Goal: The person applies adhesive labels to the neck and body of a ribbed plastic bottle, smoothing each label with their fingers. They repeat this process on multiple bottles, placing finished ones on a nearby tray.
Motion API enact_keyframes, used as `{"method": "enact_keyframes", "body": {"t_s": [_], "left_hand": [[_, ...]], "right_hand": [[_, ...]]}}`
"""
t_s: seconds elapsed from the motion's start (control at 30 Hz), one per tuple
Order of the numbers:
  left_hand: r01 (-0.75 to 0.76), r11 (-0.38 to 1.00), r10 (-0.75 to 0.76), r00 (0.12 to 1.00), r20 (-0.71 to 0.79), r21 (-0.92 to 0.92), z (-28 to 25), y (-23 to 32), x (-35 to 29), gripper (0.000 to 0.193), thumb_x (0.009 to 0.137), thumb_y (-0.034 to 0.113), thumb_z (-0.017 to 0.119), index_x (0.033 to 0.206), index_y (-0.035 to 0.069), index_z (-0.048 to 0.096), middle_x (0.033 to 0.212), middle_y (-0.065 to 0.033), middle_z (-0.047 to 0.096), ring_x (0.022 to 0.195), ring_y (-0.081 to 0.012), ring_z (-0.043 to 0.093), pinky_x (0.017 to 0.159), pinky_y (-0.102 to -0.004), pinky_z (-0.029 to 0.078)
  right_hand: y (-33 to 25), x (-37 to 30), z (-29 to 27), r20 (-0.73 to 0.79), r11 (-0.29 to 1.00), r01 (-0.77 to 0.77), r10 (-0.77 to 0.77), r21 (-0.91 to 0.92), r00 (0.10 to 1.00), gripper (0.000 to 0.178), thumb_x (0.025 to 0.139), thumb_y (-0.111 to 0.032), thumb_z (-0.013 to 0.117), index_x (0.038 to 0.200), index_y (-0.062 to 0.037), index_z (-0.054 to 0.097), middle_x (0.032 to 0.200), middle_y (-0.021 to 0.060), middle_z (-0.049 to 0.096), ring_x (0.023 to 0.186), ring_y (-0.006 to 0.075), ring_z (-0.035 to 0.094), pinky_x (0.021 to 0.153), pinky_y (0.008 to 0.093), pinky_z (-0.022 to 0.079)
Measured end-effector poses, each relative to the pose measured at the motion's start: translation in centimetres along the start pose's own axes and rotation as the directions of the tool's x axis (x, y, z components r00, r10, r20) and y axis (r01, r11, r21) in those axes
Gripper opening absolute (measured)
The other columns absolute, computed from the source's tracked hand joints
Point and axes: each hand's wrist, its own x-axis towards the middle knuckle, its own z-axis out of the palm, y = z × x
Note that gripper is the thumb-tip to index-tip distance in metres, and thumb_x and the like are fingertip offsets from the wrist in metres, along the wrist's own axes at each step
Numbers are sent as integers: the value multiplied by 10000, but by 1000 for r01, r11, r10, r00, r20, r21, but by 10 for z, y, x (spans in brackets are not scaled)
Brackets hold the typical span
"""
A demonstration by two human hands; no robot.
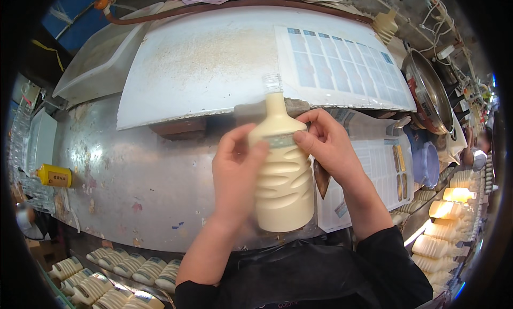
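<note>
Cream bottle [284, 202] nearest, over middle of bench's [123, 175] near edge. Right grip [327, 146] pinching right end of greenish label [280, 141]. Left grip [235, 162] blurry by bottle's side; can't tell if pinching. Label might wrinkle if thumb pushes crooked.

Your left forearm [208, 247] and right forearm [368, 207] reach up from the lower edge, bare below the elbows. Your left hand [233, 162] is blurred, its fingers curving inward; your right hand [327, 143] has bent fingers, its thumb [307, 142] pointing leftward.
</note>
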Motion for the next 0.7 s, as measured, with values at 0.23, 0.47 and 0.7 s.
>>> {"method": "enact_keyframes", "body": {"t_s": [0.23,0.47,0.7], "left_hand": [[-1,1000,1,1000,-7,-20,-2,2,1,373,982,130,709,1312,10,585,1124,-94,665,987,-131,646,868,-280,542],[8,1000,-9,1000,-13,-26,-4,-3,1,372,1012,163,666,1340,10,581,1133,-82,656,997,-134,637,889,-283,528],[34,998,-35,999,-38,-45,-15,-10,-6,354,1075,105,471,1406,-11,520,1249,-91,611,1088,-143,610,964,-298,495]], "right_hand": [[0,1,7,-55,1000,5,-3,31,998,393,862,-307,787,1091,-21,646,720,-56,499,665,34,464,606,219,386],[-1,0,4,-28,998,12,-14,-61,1000,325,934,-226,737,1155,-17,620,798,-54,559,708,11,478,623,185,386],[-2,-7,-8,69,964,-67,51,256,996,335,1068,-251,536,1268,16,574,822,-42,572,564,-4,437,531,160,344]]}}
